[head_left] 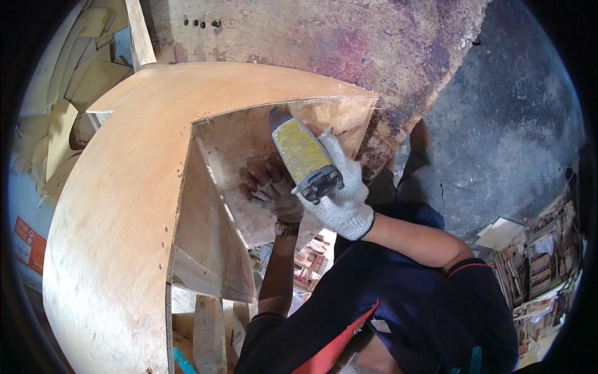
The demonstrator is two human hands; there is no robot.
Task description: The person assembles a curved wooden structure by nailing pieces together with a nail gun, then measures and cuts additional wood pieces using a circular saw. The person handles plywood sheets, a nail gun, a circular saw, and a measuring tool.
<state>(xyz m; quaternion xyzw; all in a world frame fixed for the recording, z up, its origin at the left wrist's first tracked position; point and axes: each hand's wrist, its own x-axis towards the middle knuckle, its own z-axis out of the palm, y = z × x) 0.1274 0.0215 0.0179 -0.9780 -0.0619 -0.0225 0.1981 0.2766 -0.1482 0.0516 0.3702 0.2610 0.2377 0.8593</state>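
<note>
My right hand [342,187], in a white knit glove, is wrapped round a worn yellow-and-grey power tool [302,149] that looks like a nail gun. Its black ribbed end faces up toward me, and its dark tip points to the inner plywood panel [233,134]. Whether the tip touches the wood I cannot tell. Just below the tool, my left hand [271,190] lies with bare fingertips spread against that panel, in a glove with cut-off fingers. A wristwatch [286,229] circles the left wrist. Both hands work inside the angled recess of a large curved plywood piece [118,193].
A stained wooden board [311,31] extends behind the curved piece. Stacked thin sheets [62,131] lean at the far left. Wood offcuts [539,268] are piled at the right, on the grey floor [504,137]. Wooden uprights [208,336] show under the curved piece.
</note>
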